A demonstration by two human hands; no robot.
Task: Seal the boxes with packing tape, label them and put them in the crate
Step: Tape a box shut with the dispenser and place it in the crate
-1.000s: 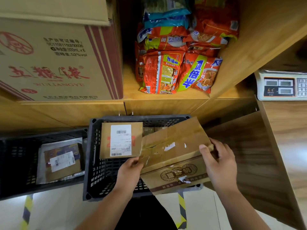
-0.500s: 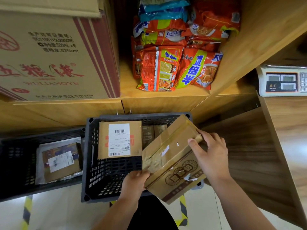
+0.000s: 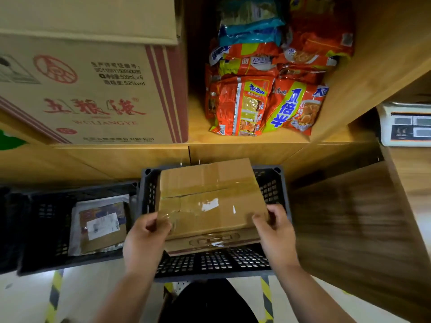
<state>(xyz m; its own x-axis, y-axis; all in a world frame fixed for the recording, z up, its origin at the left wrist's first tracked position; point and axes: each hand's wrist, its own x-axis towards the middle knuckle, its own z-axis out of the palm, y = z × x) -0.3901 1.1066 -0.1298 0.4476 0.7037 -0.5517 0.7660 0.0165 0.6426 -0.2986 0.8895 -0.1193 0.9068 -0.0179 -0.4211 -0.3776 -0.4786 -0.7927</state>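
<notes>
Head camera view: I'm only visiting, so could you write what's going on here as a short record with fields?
Held item: taped cardboard box, over the black crate
Left hand: grips the box's near left corner
Right hand: grips its near right corner
Label: none visible on the box's top
Neighbouring crate: holds a labelled parcel
Shelf: noodle packets, large carton

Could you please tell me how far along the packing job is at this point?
Done: the box is sealed with clear tape along its seam, and a labelled parcel already lies in the neighbouring crate. In hand: left hand and right hand hold the box over the black crate. Left: setting it down; no label shows on its top face.
</notes>
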